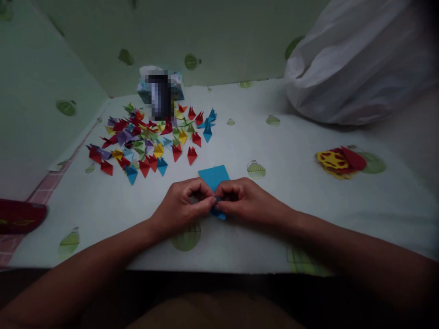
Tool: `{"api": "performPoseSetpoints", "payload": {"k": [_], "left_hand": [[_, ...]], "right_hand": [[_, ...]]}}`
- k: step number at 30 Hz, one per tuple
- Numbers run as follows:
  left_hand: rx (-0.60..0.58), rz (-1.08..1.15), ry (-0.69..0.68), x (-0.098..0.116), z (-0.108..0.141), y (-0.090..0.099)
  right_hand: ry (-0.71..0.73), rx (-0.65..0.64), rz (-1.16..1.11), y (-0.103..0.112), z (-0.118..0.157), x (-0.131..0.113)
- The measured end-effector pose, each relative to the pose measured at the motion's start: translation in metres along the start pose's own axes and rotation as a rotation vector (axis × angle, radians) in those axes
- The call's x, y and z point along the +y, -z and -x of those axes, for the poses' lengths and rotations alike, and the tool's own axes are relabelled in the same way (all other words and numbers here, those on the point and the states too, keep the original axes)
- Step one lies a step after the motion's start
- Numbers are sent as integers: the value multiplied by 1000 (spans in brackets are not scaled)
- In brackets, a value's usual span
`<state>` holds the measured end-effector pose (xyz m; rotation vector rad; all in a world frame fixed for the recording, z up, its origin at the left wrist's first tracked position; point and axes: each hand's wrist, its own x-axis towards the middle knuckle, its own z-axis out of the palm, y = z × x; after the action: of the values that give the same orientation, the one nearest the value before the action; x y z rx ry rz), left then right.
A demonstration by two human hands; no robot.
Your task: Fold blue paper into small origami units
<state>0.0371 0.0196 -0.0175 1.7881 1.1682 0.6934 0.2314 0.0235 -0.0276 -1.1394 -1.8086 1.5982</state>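
White table | blue paper between both grips | left hand, right hand pinching it

One blue paper sheet, one white bag, dozens of folded pieces.

Blue paper: near half hidden under both hands, only far edge and a small corner below the fingers showed. How the left hand and right hand gripped it couldn't be read; fingertips curled in, the fold between them covered. Box behind the folded pieces was pixelated in the middle, contents unreadable. Pieces at the back of the pile overlapped, too small to count. White bag cut off by top and right edges. Dark red object cut by left edge, too dim to identify. Both forearms ran off the bottom edge.
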Motion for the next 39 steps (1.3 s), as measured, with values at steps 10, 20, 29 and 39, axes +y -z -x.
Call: {"api": "performPoseSetpoints", "payload": {"k": [10,20,29,39], "left_hand": [[40,-97,-252,-2,2,-4],[160,361,200,-7,-11,10],[142,394,184,-4,-3,0],[118,342,144,-4,1,-2]], "right_hand": [[33,29,62,1,3,-2],[413,88,68,17,1,-5],[418,126,111,8,-4,6],[316,161,200,1,2,2]]}}
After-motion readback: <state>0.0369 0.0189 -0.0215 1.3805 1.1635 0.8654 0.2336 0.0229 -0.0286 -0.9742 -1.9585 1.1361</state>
